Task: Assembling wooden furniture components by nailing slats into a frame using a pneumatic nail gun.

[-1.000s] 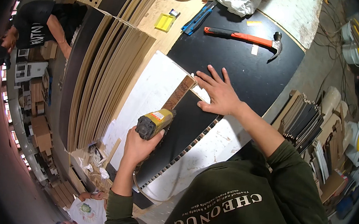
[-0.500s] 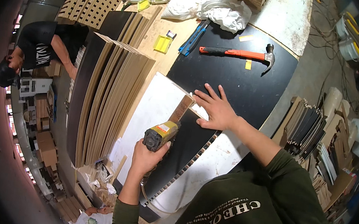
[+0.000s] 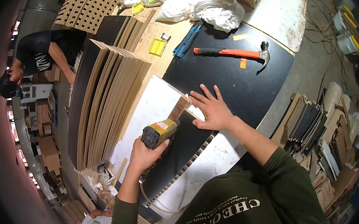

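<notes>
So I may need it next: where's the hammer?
In the head view the hammer lies on the black panel at upper centre, beyond the right hand, right of the blue tool.

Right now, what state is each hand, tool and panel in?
left hand: gripping the yellow nail gun.
yellow nail gun: nose against the wooden strip.
right hand: flat, fingers spread, pressing the black panel.
hammer: lying unused on the black tabletop.
stacked boards: standing on edge.
</notes>
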`<act>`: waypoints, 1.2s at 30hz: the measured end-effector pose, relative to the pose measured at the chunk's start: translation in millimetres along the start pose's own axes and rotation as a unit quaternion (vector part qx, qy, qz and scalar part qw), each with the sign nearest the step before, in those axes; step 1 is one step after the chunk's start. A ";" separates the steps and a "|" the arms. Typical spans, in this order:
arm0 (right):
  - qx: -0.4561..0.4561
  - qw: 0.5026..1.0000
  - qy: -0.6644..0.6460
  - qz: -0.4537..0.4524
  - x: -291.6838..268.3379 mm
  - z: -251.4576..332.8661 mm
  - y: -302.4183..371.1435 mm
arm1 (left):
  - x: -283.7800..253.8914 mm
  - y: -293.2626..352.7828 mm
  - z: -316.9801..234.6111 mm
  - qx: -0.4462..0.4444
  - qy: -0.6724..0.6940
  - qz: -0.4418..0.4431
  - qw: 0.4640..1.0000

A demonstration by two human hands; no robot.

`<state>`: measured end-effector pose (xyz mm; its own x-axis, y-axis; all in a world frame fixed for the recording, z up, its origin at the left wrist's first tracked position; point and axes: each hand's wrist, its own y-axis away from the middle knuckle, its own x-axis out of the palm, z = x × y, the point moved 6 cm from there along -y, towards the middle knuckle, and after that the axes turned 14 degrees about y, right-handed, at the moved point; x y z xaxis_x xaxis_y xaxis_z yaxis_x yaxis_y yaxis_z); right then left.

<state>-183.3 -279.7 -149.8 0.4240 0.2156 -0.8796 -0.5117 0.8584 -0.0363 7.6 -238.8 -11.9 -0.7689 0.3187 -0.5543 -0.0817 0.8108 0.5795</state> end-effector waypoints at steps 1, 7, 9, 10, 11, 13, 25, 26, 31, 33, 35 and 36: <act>0.002 1.000 0.000 0.000 -0.2 -0.3 -0.6 | 0.0 0.0 -1.5 0.005 0.028 0.002 1.000; 0.008 1.000 0.002 -0.009 -2.1 -5.7 -8.9 | 3.1 -19.3 -19.8 -0.005 0.022 0.007 1.000; -0.006 1.000 -0.008 -0.007 -10.6 -0.5 -13.2 | 3.1 -21.4 -19.2 0.023 0.020 -0.002 1.000; -0.018 1.000 -0.015 -0.019 -13.1 3.7 -16.7 | -3.6 -20.0 -16.6 0.052 0.018 -0.020 0.998; -0.034 0.999 -0.021 -0.033 -15.3 4.5 -12.4 | 0.4 -16.5 -9.6 0.041 0.025 -0.034 0.998; -0.044 0.996 -0.002 -0.072 -26.5 10.5 -10.1 | 5.5 -15.4 0.4 0.050 -0.003 -0.045 0.998; -0.013 0.995 -0.096 0.035 -19.0 21.3 2.6 | -41.6 113.7 71.0 -0.116 0.155 -0.192 0.962; -0.031 0.998 0.009 -0.054 -14.2 17.0 2.2 | -50.4 143.6 66.9 -0.069 0.206 -0.300 0.929; -0.019 0.994 0.022 0.109 -43.7 34.6 -2.3 | -40.0 181.8 203.8 -0.098 0.287 -0.376 0.876; -0.022 0.994 0.029 0.107 -32.1 33.0 -21.9 | -39.2 196.9 229.8 -0.134 0.244 -0.421 0.863; -0.017 0.992 0.030 0.124 -11.3 15.2 -18.8 | -25.7 207.2 251.4 -0.181 0.322 -0.416 0.831; -0.014 0.990 0.031 0.134 -2.3 6.4 -14.6 | -23.6 213.2 252.6 -0.198 0.349 -0.402 0.823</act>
<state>-172.0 -289.8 -144.2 0.2230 0.4041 -0.8871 -0.6199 0.7611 0.1909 168.6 50.5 -26.2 -0.5314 -0.7145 -0.4551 -0.8356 0.3538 0.4203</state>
